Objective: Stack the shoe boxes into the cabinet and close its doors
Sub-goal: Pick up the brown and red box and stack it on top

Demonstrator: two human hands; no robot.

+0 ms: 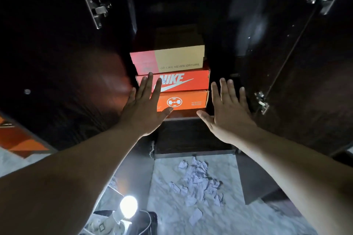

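Observation:
Three shoe boxes stand stacked on a shelf inside the dark cabinet [183,120]: an orange box [187,101] at the bottom, a red Nike box [193,81] in the middle, and a tan and red box [177,59] on top. My left hand [145,107] is flat with fingers spread in front of the left ends of the two lower boxes. My right hand [227,112] is spread too, just right of the stack, holding nothing. Both cabinet doors, the left door [57,74] and the right door [309,74], stand wide apart.
Metal hinges [97,10] show on the inside of each door. Crumpled white papers [198,179] lie on the marble floor below the cabinet. A lit bulb [128,207] glows at the bottom left. Orange and red cardboard [17,139] lies at the left edge.

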